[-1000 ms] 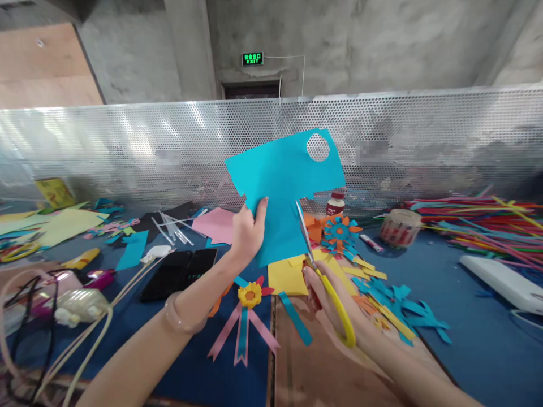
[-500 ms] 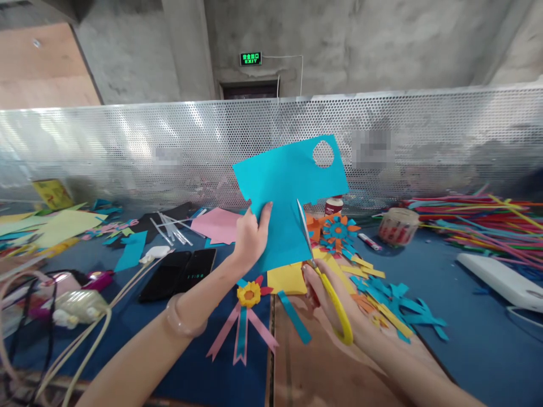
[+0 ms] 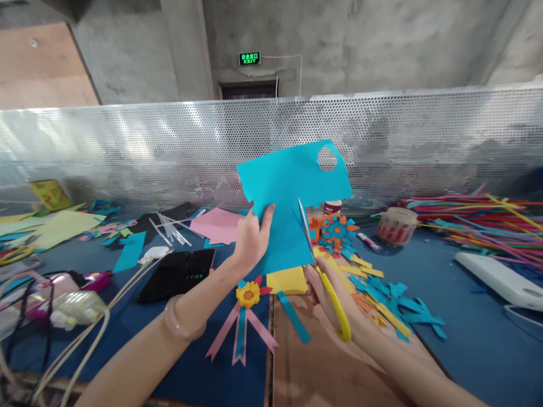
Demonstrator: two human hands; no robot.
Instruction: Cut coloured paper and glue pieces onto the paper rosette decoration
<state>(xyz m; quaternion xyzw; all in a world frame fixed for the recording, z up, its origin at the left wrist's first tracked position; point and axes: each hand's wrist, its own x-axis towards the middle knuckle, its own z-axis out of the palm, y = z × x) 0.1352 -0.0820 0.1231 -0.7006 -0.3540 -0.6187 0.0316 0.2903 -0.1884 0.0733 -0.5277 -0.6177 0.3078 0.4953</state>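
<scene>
My left hand (image 3: 251, 237) pinches a sheet of blue paper (image 3: 282, 181) by its lower left side, thumb on the near face. The sheet is held up above the table and has a round hole near its top right corner. In my right hand (image 3: 324, 282) is a pair of scissors (image 3: 339, 311) with yellow handles. The blades lie along the sheet's lower right edge, pointing up. Below the sheet rests a yellow paper flower with pink and blue ribbon tails (image 3: 248, 295). Beside it are a blue paper strip (image 3: 293, 317) and yellow paper (image 3: 287, 281).
Two black phones (image 3: 176, 275) and tangled cables (image 3: 91, 339) lie to the left. Blue and orange paper flowers (image 3: 337, 230), blue scraps (image 3: 403, 305), a tape roll (image 3: 397, 226), a white power bank (image 3: 498, 281) and colourful pipe cleaners (image 3: 487, 226) are on the right. A perforated metal screen (image 3: 127, 152) stands behind.
The blue sheet has shifted slightly right, and its top right corner now bends back a little. The scissors stay at its lower right edge. Both hands keep their holds.
</scene>
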